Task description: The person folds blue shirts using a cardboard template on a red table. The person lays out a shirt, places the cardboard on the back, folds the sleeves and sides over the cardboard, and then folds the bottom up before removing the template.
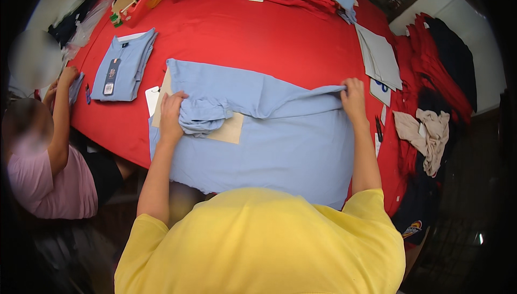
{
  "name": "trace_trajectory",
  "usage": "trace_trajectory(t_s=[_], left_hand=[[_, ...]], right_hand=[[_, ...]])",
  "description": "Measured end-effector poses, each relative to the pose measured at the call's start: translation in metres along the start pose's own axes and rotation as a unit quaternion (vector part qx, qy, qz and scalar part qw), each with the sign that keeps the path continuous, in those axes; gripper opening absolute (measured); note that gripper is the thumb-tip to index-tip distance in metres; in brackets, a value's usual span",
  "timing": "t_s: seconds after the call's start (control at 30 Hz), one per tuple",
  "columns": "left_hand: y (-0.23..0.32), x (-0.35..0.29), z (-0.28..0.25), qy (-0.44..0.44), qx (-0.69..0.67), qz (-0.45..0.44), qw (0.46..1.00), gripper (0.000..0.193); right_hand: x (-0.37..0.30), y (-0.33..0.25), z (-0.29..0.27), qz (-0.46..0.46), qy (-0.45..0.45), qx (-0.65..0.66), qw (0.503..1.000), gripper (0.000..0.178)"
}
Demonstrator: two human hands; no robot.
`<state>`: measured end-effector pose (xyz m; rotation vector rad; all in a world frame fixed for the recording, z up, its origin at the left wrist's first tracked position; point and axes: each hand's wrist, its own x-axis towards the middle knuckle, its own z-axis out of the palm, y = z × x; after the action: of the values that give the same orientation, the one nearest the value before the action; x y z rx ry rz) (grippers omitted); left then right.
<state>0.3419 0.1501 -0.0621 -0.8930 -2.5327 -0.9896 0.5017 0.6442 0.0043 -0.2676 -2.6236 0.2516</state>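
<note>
A light blue shirt [258, 159] lies spread in front of me, its near part reaching the table's front edge. A beige cardboard sheet [230, 130] lies on it, partly covered by a folded-over section and a bunched sleeve with a buttoned cuff [207, 115]. My left hand [173, 115] is closed on the cloth at the bunched sleeve, beside the cardboard's left edge. On the far right, my right hand [353, 99] pinches the end of the folded-over cloth, drawing a long crease along it. A white tag [153, 100] shows left of my left hand.
Red cloth [215, 35] covers the table. At left lie a folded blue shirt [134, 73] and a tape dispenser [135, 9]. Grey sheets [377, 57], blue-handled scissors [381, 85] and beige cloth [433, 137] lie right. A co-worker [48, 178] sits at left, handling blue cloth.
</note>
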Motion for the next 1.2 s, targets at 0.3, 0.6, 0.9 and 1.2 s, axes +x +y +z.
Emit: trace_trajectory(t_s=[0.3, 0.6, 0.9, 1.2], left_hand=[[-0.001, -0.002, 0.001, 0.022, -0.009, -0.055, 0.998, 0.053], [-0.007, 0.006, -0.020, -0.098, -0.011, -0.012, 0.995, 0.061], [-0.009, 0.002, -0.031, -0.128, -0.044, 0.049, 0.990, 0.051], [-0.018, -0.010, -0.029, -0.096, -0.015, 0.060, 0.994, 0.058]], right_hand=[[-0.160, -0.027, -0.055, 0.150, 0.030, -0.112, 0.982, 0.023], [-0.130, -0.039, -0.055, 0.241, 0.080, -0.068, 0.965, 0.024], [-0.102, -0.006, 0.030, 0.238, -0.024, -0.159, 0.958, 0.060], [-0.031, -0.273, 0.039, -0.126, -0.116, 0.136, 0.976, 0.075]])
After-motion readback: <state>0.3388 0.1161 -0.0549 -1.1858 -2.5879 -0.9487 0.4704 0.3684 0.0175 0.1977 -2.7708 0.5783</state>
